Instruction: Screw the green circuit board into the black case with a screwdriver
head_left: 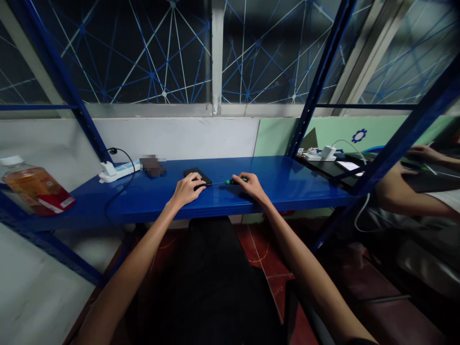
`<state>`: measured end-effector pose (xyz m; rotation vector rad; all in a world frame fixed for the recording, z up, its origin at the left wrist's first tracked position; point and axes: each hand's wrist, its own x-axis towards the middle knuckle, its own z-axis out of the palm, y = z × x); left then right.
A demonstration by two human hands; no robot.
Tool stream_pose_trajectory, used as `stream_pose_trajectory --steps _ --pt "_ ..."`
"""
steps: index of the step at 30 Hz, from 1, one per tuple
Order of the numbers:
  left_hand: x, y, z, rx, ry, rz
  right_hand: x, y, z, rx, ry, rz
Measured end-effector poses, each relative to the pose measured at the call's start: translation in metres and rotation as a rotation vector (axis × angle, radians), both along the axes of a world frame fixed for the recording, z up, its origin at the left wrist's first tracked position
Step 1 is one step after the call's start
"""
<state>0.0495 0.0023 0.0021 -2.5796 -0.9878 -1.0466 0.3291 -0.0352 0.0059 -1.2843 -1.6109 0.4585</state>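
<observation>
Green screwdriver handle [229, 182]; blue table [224, 167].

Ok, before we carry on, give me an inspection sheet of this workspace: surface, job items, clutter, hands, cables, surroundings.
Surface: blue tabletop, glossy.
Job items: flat black object; green-handled screwdriver, shaft pointing toward it, contact unclear.
Clutter: white-capped bottle at far left; blurred brown item by the white power strip.
Hands: left hand, fingers on the flat black object; right hand holds the green-handled screwdriver.
Cables: black cable from the power strip toward the front edge.
Surroundings: windows behind; another person's arm at right.
</observation>
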Motion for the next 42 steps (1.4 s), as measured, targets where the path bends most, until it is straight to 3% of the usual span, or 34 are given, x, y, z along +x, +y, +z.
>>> stream_pose_trajectory --steps 42 --pt "0.0003 -0.0008 -0.001 0.125 0.031 -0.056 0.0015 0.0016 -0.0017 0.029 0.007 0.02"
